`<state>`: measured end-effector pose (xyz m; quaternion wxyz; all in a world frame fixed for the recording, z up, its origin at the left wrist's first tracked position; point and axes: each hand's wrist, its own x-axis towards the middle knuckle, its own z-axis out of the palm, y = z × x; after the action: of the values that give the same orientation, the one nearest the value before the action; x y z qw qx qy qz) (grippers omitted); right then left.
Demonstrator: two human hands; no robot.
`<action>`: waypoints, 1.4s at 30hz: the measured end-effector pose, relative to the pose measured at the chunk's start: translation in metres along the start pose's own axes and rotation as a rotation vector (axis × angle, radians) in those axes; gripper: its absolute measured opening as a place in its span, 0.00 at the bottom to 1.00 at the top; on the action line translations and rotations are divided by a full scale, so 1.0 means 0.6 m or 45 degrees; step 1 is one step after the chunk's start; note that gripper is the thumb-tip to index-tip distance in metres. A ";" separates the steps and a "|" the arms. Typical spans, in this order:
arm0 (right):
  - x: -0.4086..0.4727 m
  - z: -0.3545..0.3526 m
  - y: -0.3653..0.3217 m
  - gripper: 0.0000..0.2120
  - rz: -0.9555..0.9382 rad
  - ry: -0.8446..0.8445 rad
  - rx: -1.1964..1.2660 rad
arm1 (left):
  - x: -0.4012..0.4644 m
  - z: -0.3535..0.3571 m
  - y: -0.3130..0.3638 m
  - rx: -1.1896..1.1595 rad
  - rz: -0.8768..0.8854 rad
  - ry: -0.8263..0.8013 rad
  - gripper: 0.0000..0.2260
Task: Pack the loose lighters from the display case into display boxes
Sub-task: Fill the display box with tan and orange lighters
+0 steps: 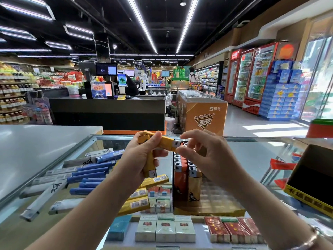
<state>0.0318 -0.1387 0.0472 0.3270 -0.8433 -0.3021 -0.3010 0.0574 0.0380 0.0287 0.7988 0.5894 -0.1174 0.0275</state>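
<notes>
My left hand (144,156) grips a bunch of yellow lighters (166,142) above the glass display case (252,154). My right hand (203,152) pinches the silver head end of the top yellow lighter with thumb and forefinger. Just below stands a display box (212,210) partly filled with upright orange and gold lighters (187,172). Loose blue lighters (90,175), white lighters (46,193) and yellow lighters (140,201) lie on the glass at the left.
An empty black and yellow display box (313,179) lies open at the right. Cigarette packs (165,230) sit under the glass near me. A grey counter (36,141) adjoins on the left. Checkout counter and an orange freezer (203,110) stand beyond.
</notes>
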 end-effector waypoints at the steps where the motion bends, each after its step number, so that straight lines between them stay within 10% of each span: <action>1: 0.000 0.000 0.001 0.29 0.029 -0.001 0.007 | -0.001 0.002 0.001 -0.012 0.011 -0.022 0.18; 9: -0.002 0.011 0.015 0.02 0.133 0.013 0.313 | -0.006 0.010 -0.002 0.078 0.043 -0.104 0.19; 19: 0.015 -0.065 0.069 0.08 0.406 0.559 0.714 | 0.007 -0.002 -0.009 0.309 0.007 0.160 0.14; 29: -0.001 -0.078 0.122 0.08 0.497 -0.033 0.131 | 0.004 -0.003 -0.006 0.409 -0.056 0.196 0.10; 42: 0.000 -0.068 0.124 0.11 0.360 -0.162 -0.144 | 0.007 -0.009 -0.012 0.205 -0.155 0.130 0.07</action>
<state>0.0716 -0.2135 0.0442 0.2983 -0.9118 -0.1832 -0.2146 0.0636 0.0405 0.0217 0.7540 0.6555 -0.0380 0.0181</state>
